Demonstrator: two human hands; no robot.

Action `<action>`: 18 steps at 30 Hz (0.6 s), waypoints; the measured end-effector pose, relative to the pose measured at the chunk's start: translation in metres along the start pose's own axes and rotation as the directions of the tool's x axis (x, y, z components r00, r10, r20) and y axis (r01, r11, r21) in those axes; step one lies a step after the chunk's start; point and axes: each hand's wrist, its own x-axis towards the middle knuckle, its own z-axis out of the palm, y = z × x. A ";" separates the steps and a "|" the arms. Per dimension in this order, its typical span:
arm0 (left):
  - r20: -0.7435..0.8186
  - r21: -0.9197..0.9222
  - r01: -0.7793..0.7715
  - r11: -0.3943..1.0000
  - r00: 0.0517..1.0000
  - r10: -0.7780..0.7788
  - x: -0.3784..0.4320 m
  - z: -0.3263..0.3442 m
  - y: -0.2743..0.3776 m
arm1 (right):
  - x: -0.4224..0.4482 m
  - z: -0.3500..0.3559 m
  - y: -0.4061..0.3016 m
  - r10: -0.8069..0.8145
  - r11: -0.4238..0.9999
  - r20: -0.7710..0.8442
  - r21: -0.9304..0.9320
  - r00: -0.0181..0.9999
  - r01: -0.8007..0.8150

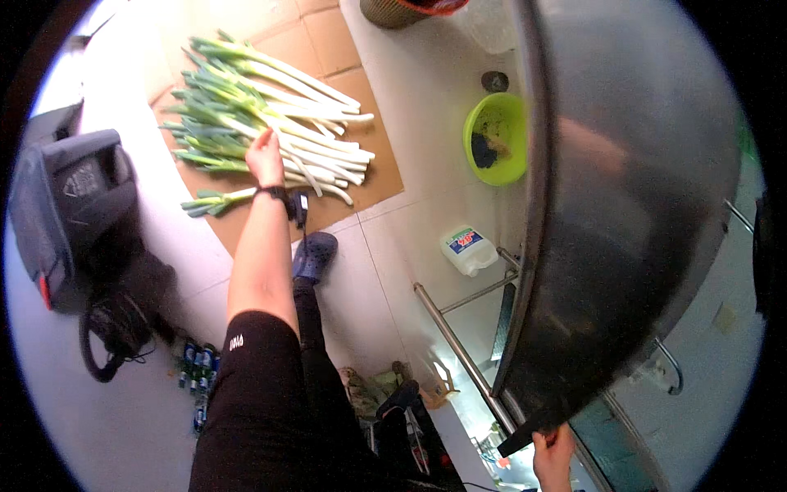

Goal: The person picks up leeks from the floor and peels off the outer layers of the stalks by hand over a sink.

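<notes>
My left hand (265,161), with a dark band at its wrist, is over a spread of leeks (307,117). Its fingers are pinched on a thin pale leek strip (302,169) that hangs across the white stems. Under the leeks lies flattened brown cardboard (384,160) on the floor. Far from it, at the lower right, my right hand (555,456) has its fingers closed on a dark flat edge piece (522,438) by the near corner of a large metal surface (627,246). Part of the right hand's grip is hidden.
A lime-green basin (501,166) with dark matter and a white plastic jug (468,247) stand on the tiled floor beside a metal frame (461,338). A black bag (80,215) is at left, several bottles (200,369) at lower left, a woven basket (387,12) at top.
</notes>
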 end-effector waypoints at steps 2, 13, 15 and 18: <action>-0.057 -0.085 -0.040 0.996 0.998 0.035 -0.016 -0.032 0.021 | 0.006 -0.007 0.011 -0.057 0.989 0.065 -0.129 0.996 0.065; 0.287 -0.294 -0.004 0.956 0.953 0.093 -0.234 -0.129 0.335 | -0.024 -0.008 0.019 -0.278 0.960 -0.072 -0.035 0.958 0.277; 0.353 -0.407 0.039 0.912 0.928 0.118 -0.282 -0.136 0.404 | -0.027 0.002 0.034 -0.314 0.941 -0.162 0.075 0.936 0.329; 0.410 -0.450 -0.005 0.893 0.888 0.211 -0.337 -0.147 0.473 | -0.012 0.016 0.039 -0.371 0.902 -0.279 0.120 0.885 0.416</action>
